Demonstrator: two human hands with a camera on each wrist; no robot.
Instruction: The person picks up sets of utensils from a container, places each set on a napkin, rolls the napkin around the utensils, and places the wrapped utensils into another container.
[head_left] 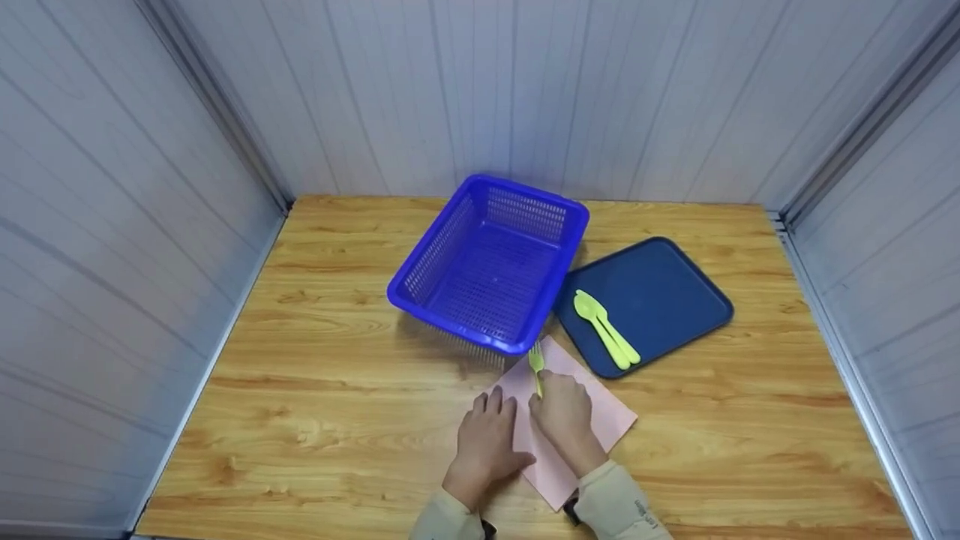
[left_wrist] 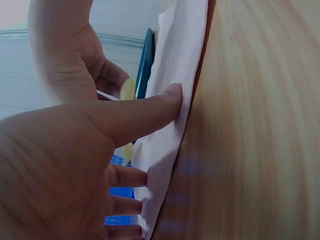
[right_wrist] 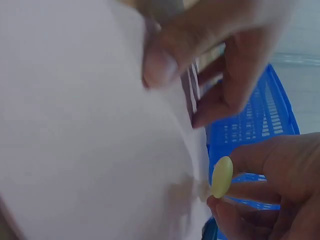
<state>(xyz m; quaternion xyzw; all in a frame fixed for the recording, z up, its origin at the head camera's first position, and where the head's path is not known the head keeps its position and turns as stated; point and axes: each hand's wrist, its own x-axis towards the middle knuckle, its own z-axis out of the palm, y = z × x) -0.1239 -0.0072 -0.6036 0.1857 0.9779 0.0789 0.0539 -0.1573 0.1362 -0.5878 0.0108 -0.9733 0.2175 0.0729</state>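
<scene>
left hand [head_left: 491, 435]: flat, fingers spread, pressing down | right hand [head_left: 564, 415]: fingers curled, pinching

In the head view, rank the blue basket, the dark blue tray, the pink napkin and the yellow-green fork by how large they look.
1. blue basket
2. dark blue tray, slightly smaller
3. pink napkin, partly under the hands
4. yellow-green fork, by far the smallest

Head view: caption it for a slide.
Right hand holds a yellow-green fork over a pink napkin; left hand presses it.
</scene>
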